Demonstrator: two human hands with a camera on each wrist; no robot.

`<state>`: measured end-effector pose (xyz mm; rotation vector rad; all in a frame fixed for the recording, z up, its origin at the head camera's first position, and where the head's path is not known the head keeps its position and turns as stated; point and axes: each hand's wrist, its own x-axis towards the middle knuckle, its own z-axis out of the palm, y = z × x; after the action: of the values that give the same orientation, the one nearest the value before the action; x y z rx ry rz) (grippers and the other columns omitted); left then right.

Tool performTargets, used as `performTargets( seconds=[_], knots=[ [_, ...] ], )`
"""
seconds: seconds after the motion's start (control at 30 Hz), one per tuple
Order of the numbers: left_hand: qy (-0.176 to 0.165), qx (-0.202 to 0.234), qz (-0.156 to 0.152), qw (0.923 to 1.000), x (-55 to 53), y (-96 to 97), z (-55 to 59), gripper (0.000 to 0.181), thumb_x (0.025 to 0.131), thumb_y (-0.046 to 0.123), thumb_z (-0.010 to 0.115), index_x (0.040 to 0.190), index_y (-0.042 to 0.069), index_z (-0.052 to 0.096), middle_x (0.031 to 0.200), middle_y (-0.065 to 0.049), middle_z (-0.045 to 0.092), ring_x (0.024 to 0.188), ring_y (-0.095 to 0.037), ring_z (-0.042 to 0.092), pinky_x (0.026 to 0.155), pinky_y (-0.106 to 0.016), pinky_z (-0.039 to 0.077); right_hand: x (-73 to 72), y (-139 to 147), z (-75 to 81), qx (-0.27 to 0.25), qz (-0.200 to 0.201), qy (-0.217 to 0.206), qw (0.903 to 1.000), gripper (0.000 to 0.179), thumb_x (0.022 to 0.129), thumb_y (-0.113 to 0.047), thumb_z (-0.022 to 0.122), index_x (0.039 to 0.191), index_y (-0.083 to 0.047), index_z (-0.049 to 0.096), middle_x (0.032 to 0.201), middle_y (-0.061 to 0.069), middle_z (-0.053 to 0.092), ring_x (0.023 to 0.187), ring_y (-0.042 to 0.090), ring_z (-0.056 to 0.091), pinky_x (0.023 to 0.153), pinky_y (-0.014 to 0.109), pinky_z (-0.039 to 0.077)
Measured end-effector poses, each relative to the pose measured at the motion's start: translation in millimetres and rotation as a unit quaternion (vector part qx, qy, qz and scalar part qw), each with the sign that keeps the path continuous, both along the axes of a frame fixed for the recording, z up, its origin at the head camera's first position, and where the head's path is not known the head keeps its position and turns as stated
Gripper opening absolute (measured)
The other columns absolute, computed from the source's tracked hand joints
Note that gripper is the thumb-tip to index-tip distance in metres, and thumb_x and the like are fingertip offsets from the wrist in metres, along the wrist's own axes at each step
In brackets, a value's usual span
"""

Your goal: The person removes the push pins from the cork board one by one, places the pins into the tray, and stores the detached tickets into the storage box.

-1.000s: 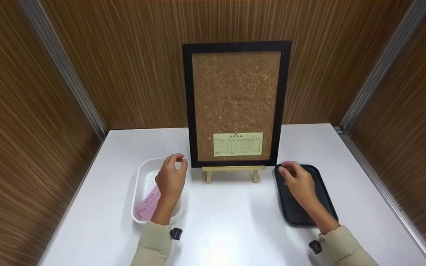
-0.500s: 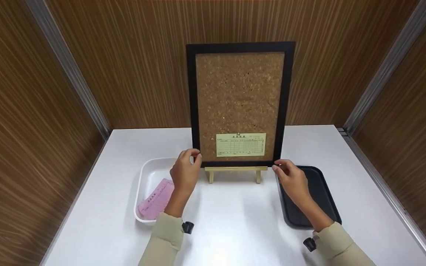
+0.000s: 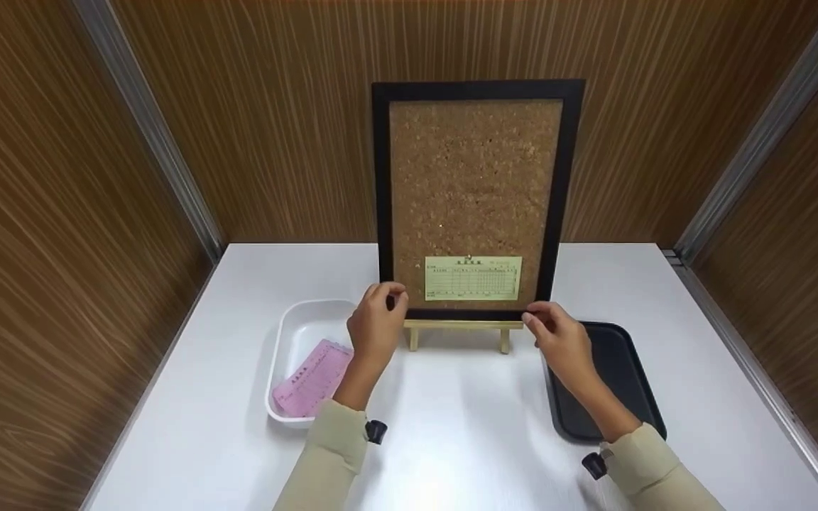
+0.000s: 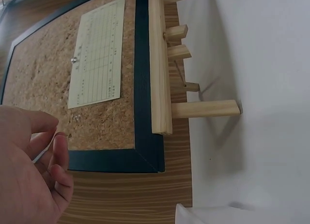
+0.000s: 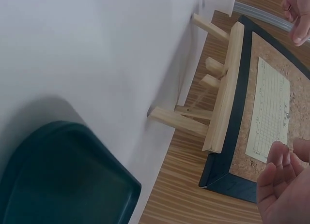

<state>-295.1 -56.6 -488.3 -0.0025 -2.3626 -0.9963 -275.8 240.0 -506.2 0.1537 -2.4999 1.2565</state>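
Note:
A cork board in a black frame stands on a small wooden easel. A pale green printed slip hangs near its bottom, with a pin at its top edge. My left hand is at the board's lower left corner, thumb and index finger meeting. A tiny thin point shows by those fingertips in the left wrist view. My right hand is at the lower right corner, fingers bent and thumb near the index finger. I cannot tell whether either hand pinches something small.
A white tray with pink printed slips stands on the left of the white table. On the right lies a black tray, partly behind my right forearm. Wood-grain panels enclose the table at the back and sides.
My left hand has moved right from over the white tray to the board's corner. My right hand has moved slightly left and up from the black tray's corner to the frame.

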Motion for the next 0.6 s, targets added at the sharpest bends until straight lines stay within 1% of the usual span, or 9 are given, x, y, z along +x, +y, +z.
performTargets(
  seconds=[0.13,0.33,0.43,0.6],
  knots=[
    [0.002,-0.004,-0.002,1.0,-1.2,3.1,0.9,0.009,0.094,0.026,0.07,0.099,0.019,0.075,0.096,0.003,0.07,0.074,-0.02,0.068,0.063,-0.042,0.052,-2.5,-4,4.0,-0.007,0.007,-0.003,0.9999,0.028,0.101,-0.033,0.062,0.117,-0.011,0.067,0.089,0.004,0.066,0.066,0.013,0.059,0.058,0.024,0.048],
    [0.0,-0.006,-0.002,1.0,-5.2,7.1,1.6,0.009,0.093,0.025,0.072,0.099,0.02,0.075,0.099,0.003,0.071,0.082,-0.02,0.071,0.068,-0.043,0.054,-5.7,-12,8.5,-0.022,0.015,-0.002,0.9996,0.024,0.1,-0.031,0.064,0.115,-0.012,0.067,0.088,0.003,0.067,0.07,0.018,0.06,0.06,0.024,0.05],
    [0.003,-0.006,-0.001,1.0,-6.7,9.3,3.3,0.008,0.093,0.025,0.072,0.098,0.02,0.075,0.101,0.003,0.071,0.086,-0.02,0.071,0.068,-0.044,0.054,-7.0,-16,10.3,-0.028,0.021,-0.001,0.9994,0.022,0.1,-0.029,0.065,0.114,-0.013,0.067,0.088,0.004,0.067,0.071,0.018,0.06,0.061,0.023,0.05],
    [0.018,-0.001,-0.002,0.9998,-10.2,11.3,6.5,0.009,0.092,0.025,0.072,0.098,0.02,0.075,0.103,0.004,0.071,0.085,-0.02,0.072,0.067,-0.042,0.054,-10.4,-22,15.6,-0.035,0.028,0.01,0.9989,0.025,0.099,-0.027,0.066,0.115,-0.009,0.068,0.089,0.007,0.069,0.069,0.015,0.06,0.061,0.022,0.049]
  ],
)
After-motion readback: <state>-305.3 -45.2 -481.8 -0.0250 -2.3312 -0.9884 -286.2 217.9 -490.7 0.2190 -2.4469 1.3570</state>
